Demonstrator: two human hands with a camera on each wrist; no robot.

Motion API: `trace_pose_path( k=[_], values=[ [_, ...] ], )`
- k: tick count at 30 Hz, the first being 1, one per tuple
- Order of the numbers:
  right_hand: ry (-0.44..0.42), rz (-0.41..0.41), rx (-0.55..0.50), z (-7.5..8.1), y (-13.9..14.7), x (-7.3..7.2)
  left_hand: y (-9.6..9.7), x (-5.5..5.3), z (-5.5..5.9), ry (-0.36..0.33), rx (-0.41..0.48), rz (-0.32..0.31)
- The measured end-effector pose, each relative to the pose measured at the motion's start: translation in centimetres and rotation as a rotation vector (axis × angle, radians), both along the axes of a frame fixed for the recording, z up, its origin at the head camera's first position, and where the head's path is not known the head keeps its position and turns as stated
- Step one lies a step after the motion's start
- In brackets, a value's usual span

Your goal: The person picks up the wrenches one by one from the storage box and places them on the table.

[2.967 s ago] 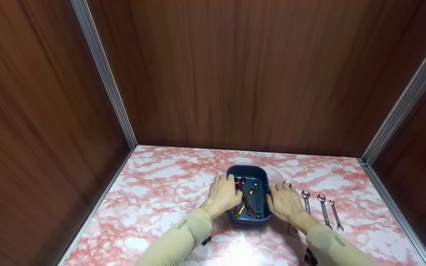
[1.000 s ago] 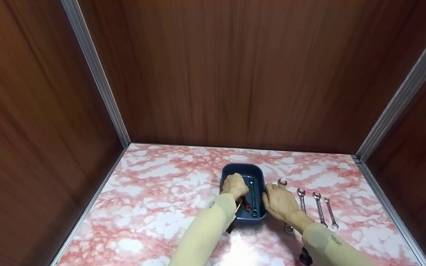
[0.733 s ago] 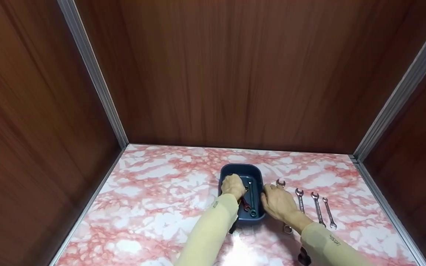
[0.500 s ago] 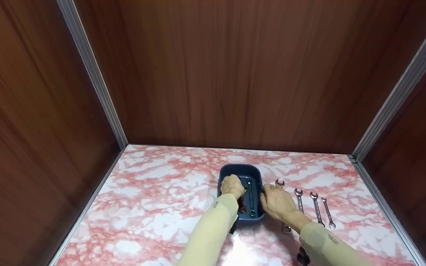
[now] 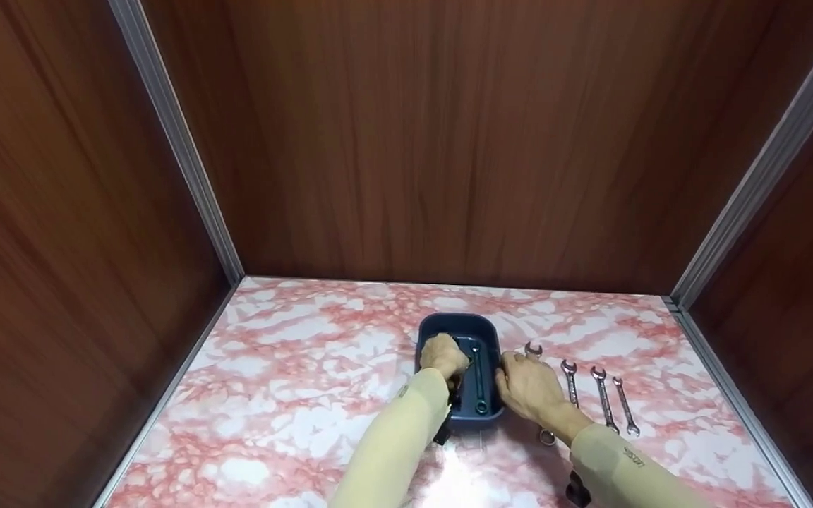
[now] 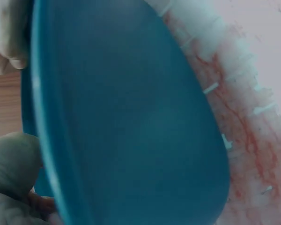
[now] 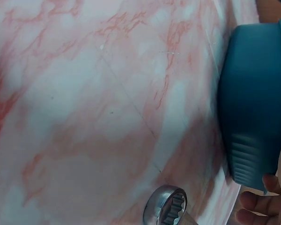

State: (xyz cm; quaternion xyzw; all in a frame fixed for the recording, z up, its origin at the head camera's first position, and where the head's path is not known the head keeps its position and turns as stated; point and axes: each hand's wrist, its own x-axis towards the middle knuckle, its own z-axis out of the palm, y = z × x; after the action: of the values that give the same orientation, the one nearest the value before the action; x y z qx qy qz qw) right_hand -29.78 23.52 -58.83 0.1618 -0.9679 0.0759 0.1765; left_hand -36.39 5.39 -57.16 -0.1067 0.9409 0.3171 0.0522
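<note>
A deep dark-blue plastic bin [image 5: 458, 319] stands on the marbled table and holds several coloured wrenches. My left hand [image 5: 443, 355] reaches down into its left side, fingers curled; they and the red wrench under them are hidden. Beside that hand a green wrench [image 5: 478, 381] lies lengthwise on the bin floor. My right hand [image 5: 533, 386] grips the right wall, fingers [image 7: 260, 202] along the outside and the thumb over the rim. A silver wrench [image 5: 546, 437] passes beneath that hand, its ring end [image 7: 168, 206] showing in the right wrist view.
Three more silver wrenches, the left one [image 5: 570, 381], the middle one [image 5: 602, 395] and the small right one [image 5: 625, 406], lie in a row right of my right hand. Brown wood panels [image 5: 449, 141] enclose the table [image 5: 293, 367] at the back and sides.
My left hand has moved from the bin's left rim down into it. The red wrench's end has swung left, out of sight under that hand. My right hand keeps its grip on the bin.
</note>
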Motion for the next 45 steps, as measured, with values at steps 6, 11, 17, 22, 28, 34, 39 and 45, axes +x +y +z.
trace_pose_path(
  k=[6, 11, 17, 22, 28, 34, 39, 45],
  values=[
    [0.037, -0.014, 0.054, -0.2, -0.1, -0.1, -0.9, 0.5, 1.0, -0.048, 0.264, -0.003],
    [0.034, -0.012, 0.069, -0.2, 0.0, -0.1, -2.1, 1.0, 1.9, -0.094, 0.480, -0.023],
    [0.029, -0.015, 0.089, -0.2, 0.2, -0.2, -2.9, 1.9, 3.1, -0.121, 0.630, -0.055],
    [0.036, -0.007, 0.102, -0.2, 0.3, -0.3, -3.1, 2.4, 3.8, -0.118, 0.674, -0.087],
    [0.055, 0.001, 0.095, -0.3, 0.3, -0.4, -3.6, 2.3, 3.7, -0.129, 0.746, -0.122],
    [0.089, 0.012, 0.070, -0.3, 0.3, -0.4, -4.3, 2.2, 3.7, -0.123, 0.774, -0.139],
    [0.085, 0.013, 0.070, -0.3, 0.3, -0.3, -5.1, 1.9, 3.8, -0.140, 0.817, -0.137],
    [0.072, 0.009, 0.063, -0.3, 0.2, -0.3, -6.1, 1.8, 4.2, -0.132, 0.855, -0.136]
  ],
)
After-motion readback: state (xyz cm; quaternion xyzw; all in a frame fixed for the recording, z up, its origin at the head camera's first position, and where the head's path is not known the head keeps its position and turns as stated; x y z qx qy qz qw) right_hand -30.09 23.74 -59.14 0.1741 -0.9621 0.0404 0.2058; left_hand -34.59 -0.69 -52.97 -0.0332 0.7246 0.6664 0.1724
